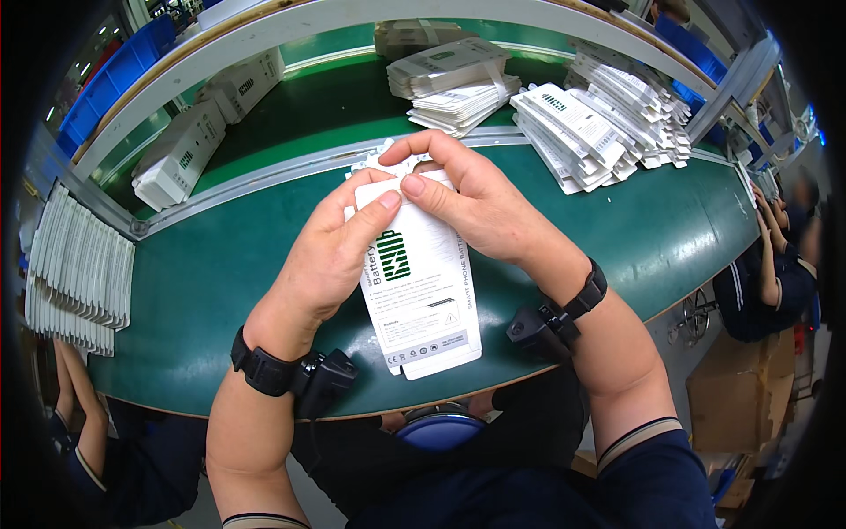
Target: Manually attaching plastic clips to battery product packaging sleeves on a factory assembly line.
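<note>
A white flat cardboard battery box [427, 291] with green and grey print is held over the green table, its far end between my hands. My left hand [348, 225] grips the left side of that end, thumb on the top face. From the right, my right hand [458, 189] pinches the same end, thumb on top and index finger curled over the end flaps. White flap pieces stick out past my fingertips. The box's near end points toward me. My fingers hide part of the flaps, and the underside is out of sight.
Stacked flat white boxes lie at the back middle [454, 79] and back right [582, 132]. Several more cartons [181, 150] stand at the back left, and a long row of boxes [79, 264] is at the left edge. A shelf edge [264, 53] spans the back. Other people sit at both sides.
</note>
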The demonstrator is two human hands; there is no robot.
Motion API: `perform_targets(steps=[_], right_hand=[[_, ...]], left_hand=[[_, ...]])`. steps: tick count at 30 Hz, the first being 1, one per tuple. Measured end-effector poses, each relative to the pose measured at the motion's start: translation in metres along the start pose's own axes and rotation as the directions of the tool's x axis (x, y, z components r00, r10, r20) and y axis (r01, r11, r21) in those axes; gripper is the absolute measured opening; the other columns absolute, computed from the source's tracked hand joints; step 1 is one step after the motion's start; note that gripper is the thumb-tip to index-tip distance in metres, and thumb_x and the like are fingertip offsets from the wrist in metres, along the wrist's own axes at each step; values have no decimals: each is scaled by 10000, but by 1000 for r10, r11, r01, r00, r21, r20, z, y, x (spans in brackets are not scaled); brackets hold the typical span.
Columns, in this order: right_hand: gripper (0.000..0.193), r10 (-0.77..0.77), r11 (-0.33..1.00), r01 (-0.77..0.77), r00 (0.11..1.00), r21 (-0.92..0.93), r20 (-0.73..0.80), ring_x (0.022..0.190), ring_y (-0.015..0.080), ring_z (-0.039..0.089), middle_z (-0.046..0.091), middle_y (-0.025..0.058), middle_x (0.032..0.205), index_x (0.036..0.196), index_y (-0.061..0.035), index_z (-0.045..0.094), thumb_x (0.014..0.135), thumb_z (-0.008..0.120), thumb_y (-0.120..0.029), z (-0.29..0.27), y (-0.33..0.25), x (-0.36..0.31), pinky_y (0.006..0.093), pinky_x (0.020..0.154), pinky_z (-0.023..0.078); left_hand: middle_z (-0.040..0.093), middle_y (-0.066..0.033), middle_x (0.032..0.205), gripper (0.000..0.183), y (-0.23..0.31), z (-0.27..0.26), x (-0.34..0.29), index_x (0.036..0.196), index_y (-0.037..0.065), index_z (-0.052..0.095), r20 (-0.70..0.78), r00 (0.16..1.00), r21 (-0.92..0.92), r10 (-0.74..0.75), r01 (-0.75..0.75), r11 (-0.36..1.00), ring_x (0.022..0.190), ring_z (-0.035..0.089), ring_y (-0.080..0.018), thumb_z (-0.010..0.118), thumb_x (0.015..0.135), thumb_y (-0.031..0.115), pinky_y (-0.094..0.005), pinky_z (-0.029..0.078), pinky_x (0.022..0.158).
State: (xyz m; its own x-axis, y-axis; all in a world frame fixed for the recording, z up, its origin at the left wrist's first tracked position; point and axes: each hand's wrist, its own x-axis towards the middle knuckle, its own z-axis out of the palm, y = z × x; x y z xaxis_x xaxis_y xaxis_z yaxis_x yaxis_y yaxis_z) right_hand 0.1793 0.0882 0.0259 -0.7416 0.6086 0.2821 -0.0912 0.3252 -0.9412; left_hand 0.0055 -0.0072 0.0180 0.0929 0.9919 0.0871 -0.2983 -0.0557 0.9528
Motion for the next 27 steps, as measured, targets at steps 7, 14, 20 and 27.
perform_targets(steps=[7, 14, 20, 27], right_hand=[[195, -139, 981, 136, 990, -141, -14, 933, 92, 596, 636, 14, 1040, 1177, -59, 609, 1009, 653, -148, -4, -5, -1, 246, 796, 512], [115, -343, 842, 302, 939, -446, -13, 822, 143, 580, 634, 23, 951, 971, -64, 671, 893, 754, -86, -2, -5, 1, 276, 710, 466], [123, -323, 831, 281, 946, -480, -5, 807, 148, 579, 619, 45, 938, 966, -35, 641, 903, 741, -68, -3, -1, 0, 293, 725, 482], [115, -305, 805, 166, 939, -570, -157, 770, 145, 605, 647, 67, 883, 987, -4, 617, 935, 700, -63, -14, 0, 4, 283, 725, 507]], left_hand=[[664, -30, 1069, 247, 0, -1, -2, 1242, 47, 563, -10, 998, -21, 57, -57, 998, 968, 648, -75, 525, 1082, 231, -235, 517, 833], [665, -27, 1080, 242, -3, -3, 1, 1233, 45, 570, -1, 999, -70, -40, 39, 997, 994, 652, -85, 525, 1078, 226, -243, 515, 852], [669, -32, 1093, 247, -4, -5, 2, 1231, 46, 577, 17, 997, -82, -74, 75, 994, 991, 651, -91, 534, 1072, 230, -250, 510, 869], [675, -39, 1077, 246, -1, -4, 1, 1215, 41, 585, 9, 999, -11, -32, 32, 999, 976, 651, -100, 540, 1063, 230, -259, 508, 869]])
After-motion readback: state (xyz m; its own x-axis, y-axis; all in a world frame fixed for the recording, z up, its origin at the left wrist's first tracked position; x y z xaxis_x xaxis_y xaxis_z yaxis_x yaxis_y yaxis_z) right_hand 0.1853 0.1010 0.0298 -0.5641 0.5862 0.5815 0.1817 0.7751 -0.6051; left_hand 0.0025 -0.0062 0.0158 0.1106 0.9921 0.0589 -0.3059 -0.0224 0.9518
